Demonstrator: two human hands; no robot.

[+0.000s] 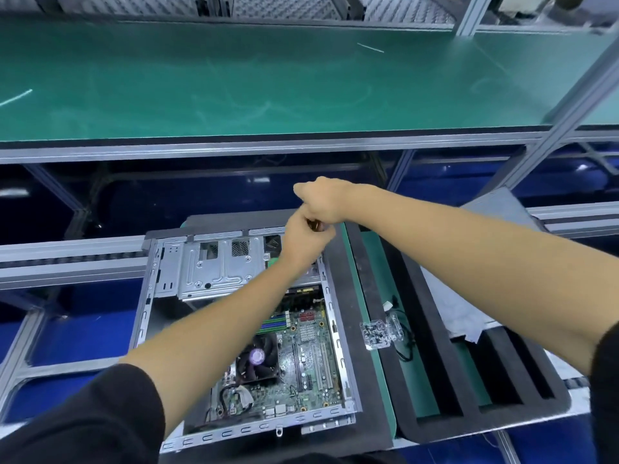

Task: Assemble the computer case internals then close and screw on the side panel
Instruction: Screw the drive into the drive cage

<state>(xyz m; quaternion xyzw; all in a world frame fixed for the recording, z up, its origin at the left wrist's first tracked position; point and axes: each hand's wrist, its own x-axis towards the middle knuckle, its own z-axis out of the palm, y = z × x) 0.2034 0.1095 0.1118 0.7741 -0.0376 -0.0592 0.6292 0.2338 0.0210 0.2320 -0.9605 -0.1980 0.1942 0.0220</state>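
The left hand (303,244) and the right hand (323,202) are held together, touching, above the far right corner of the open computer case (234,329). Both are curled, and a small dark object (315,225) is glimpsed between them; what it is, and which hand grips it, cannot be told. Below the left forearm the motherboard (301,356) is seen lying in the case, with the CPU fan (258,358) beside that forearm. The silver drive cage (214,266) is set just left of the left hand. Under the right forearm, a clear plastic box of screws (376,333) and a black cable (403,336) are placed on the green mat (398,373) next to black foam strips (445,363).
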